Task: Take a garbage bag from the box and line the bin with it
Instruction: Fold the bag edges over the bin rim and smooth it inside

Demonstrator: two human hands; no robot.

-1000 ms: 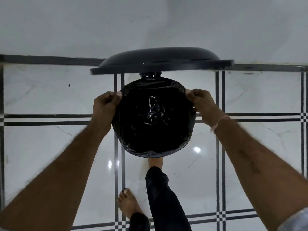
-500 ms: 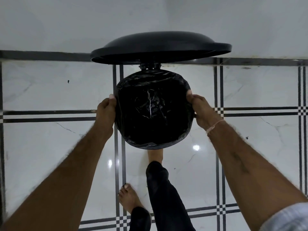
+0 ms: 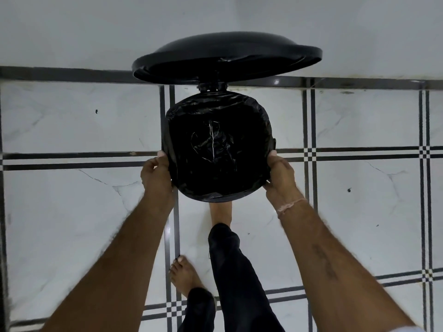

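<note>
Your left hand (image 3: 155, 173) and right hand (image 3: 281, 174) each gripped the garbage bag (image 3: 215, 152) where it folded over the rim of the bin (image 3: 212, 87), near-left and near-right. The bag lined the inside, and the lid (image 3: 223, 56) stood raised at the far side.

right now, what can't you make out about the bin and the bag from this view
Head view only:
Walls and any pedal of the bin: hidden beneath the garbage bag folded over the rim; the forward foot disappears under it.
Fingers of the left hand and right hand: tucked below the rim.
Bag bottom: too dark to tell if it reaches the bin floor.
Box of bags: out of frame.
</note>
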